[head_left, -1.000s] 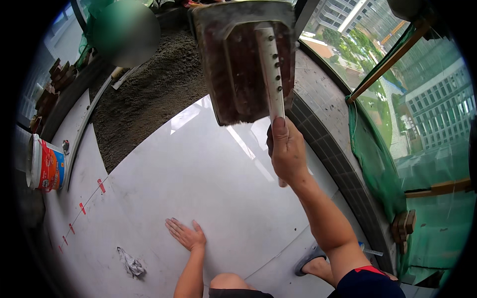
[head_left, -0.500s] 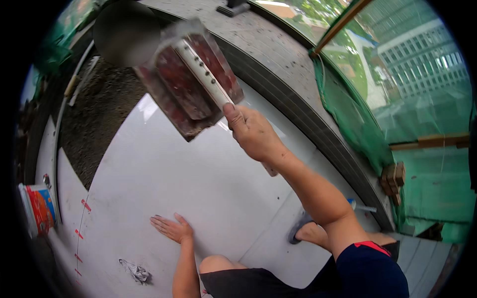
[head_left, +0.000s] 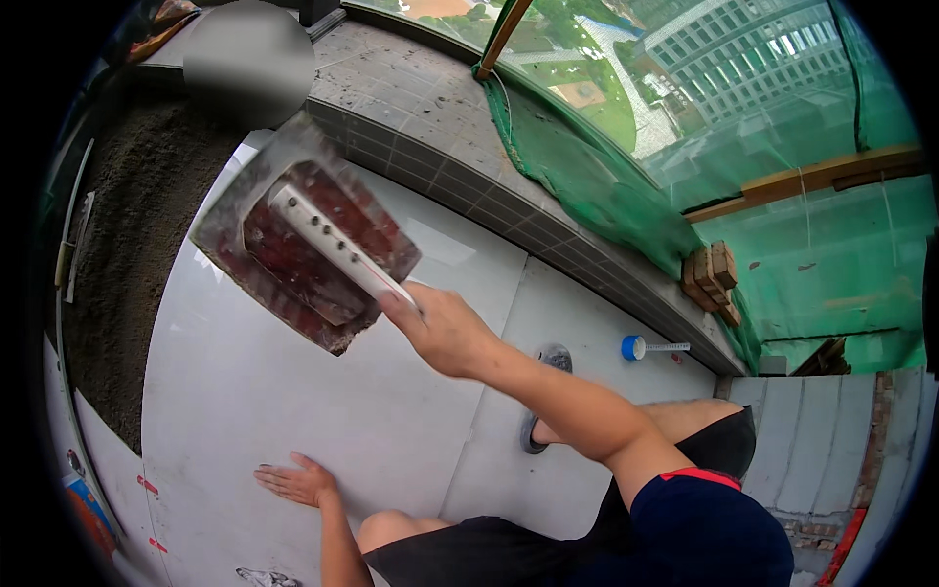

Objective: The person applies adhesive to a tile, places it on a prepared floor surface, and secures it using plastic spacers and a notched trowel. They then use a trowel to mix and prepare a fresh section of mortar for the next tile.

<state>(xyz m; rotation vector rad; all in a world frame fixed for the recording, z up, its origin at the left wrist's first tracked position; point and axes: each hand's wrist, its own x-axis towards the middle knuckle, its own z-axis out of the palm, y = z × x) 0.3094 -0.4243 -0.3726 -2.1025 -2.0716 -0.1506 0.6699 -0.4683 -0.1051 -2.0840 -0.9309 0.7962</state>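
My right hand [head_left: 440, 328] is closed round the white handle of a wide, flat tamping paddle [head_left: 279, 245]. Its reddish-brown plate is smeared with grey dirt, and a row of dark screw heads runs along the handle. The paddle is slightly blurred and covers part of a large pale floor tile [head_left: 391, 430] below it. Flat on that glossy tile rests my left hand [head_left: 301, 481], fingers spread, holding nothing.
Dark loose mortar [head_left: 117, 293] lies beyond the tile's left edge. A tiled ledge [head_left: 421, 108] borders the far side. Bricks [head_left: 712, 279] and a blue roll of tape [head_left: 634, 347] are at the right. Crumpled plastic [head_left: 266, 577] and red spacers [head_left: 147, 485] lie near the left.
The view has swung to the right. My right hand has brought the paddle lower, nearer the tile. My left hand stays flat on the tile.
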